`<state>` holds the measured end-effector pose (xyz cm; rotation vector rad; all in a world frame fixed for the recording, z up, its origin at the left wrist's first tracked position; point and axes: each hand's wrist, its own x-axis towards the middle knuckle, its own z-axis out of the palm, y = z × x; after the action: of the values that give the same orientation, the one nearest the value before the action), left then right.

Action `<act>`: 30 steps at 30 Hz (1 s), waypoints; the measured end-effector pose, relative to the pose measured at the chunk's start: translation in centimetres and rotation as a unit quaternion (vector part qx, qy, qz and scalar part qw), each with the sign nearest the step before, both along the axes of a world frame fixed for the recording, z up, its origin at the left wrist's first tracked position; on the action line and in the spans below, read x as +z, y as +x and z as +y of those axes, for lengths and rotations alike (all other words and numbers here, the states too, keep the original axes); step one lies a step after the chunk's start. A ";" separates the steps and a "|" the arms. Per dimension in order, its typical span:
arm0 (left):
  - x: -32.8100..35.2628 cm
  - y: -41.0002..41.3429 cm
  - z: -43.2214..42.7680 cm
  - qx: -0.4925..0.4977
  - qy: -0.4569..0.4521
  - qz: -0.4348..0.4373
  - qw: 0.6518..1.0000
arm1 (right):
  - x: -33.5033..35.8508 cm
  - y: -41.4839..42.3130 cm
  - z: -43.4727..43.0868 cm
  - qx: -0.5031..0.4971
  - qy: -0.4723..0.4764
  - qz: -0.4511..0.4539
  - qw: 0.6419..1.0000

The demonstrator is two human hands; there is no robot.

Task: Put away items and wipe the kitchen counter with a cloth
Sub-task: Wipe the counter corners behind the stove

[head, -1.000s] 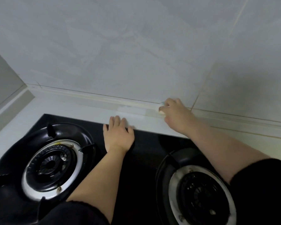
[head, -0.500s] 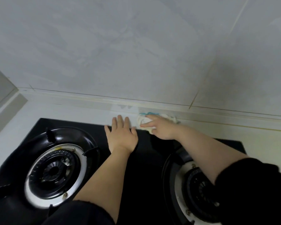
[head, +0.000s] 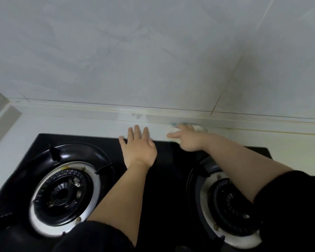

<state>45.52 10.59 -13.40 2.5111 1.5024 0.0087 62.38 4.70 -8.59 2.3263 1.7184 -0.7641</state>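
Nearest, the right burner [head: 229, 206] is half hidden by the forearm and cut off at the bottom; left hand [head: 138, 150] flat on the stove [head: 171, 179] back edge, fingers straight and together; right hand [head: 187, 139] blurred over the cloth [head: 198, 127], which is mostly covered, on the counter [head: 80, 124] at the wall; I can't tell if those fingers grip.

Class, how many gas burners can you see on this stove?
2. The left burner sits beside the left forearm; the right burner is partly hidden by the right sleeve.
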 end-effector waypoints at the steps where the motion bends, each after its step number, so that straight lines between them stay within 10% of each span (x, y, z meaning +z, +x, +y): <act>1: 0.1 0.0 0.1 0.003 -0.002 -0.008 1.000 | -0.1 -1.2 1.2 0.001 0.011 0.018 1.000; 13: 0.1 0.0 0.1 0.005 -0.004 -0.006 1.000 | 2.4 6.9 -4.6 -0.174 -0.026 0.133 0.975; 21: 0.4 0.1 -0.3 -0.012 0.020 -0.047 0.999 | 0.4 -0.7 -0.7 -0.038 0.079 0.167 0.982; 30: 0.8 4.5 -2.5 -0.250 0.022 -0.058 0.966 | -0.6 10.7 -6.9 0.004 0.038 0.136 0.990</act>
<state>50.02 8.12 -12.58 2.7957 0.8013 0.1070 73.12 -2.25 -9.21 2.3537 1.8919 -1.0766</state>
